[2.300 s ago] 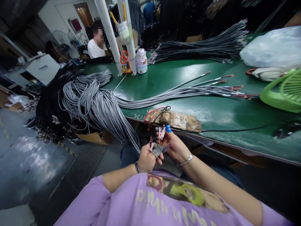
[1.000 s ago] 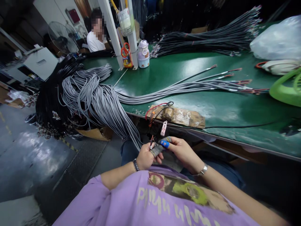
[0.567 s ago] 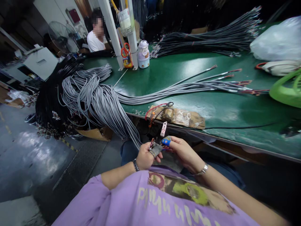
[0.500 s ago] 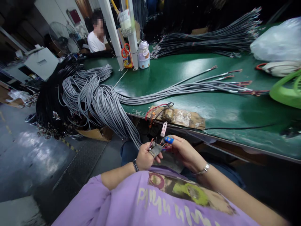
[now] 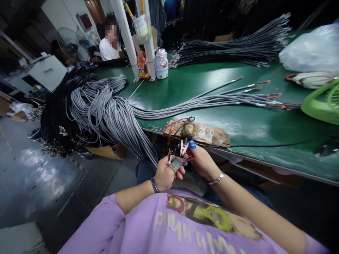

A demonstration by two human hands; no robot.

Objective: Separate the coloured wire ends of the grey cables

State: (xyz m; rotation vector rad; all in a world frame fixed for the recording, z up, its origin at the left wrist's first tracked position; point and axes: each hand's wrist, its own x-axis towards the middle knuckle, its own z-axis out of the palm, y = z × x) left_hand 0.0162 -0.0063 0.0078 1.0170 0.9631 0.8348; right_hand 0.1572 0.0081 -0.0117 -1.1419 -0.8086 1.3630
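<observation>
L hand (image 5: pixel 164 175): 1 grey cable (image 5: pixel 137 138); R hand (image 5: pixel 202 163): prob. 1 clip (image 5: pixel 183 147)

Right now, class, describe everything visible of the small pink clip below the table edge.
The pink clip is pale and plastic-looking, its two prongs spread in a V. It sits below the taped wooden board on the green table. The right hand, one fingertip capped in blue, pinches it; the stripped cable end in the left hand stands beside it.

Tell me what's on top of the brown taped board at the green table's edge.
Thin red and black wires and a small black clip lie on the board's left end; anything beneath them is covered.
</observation>
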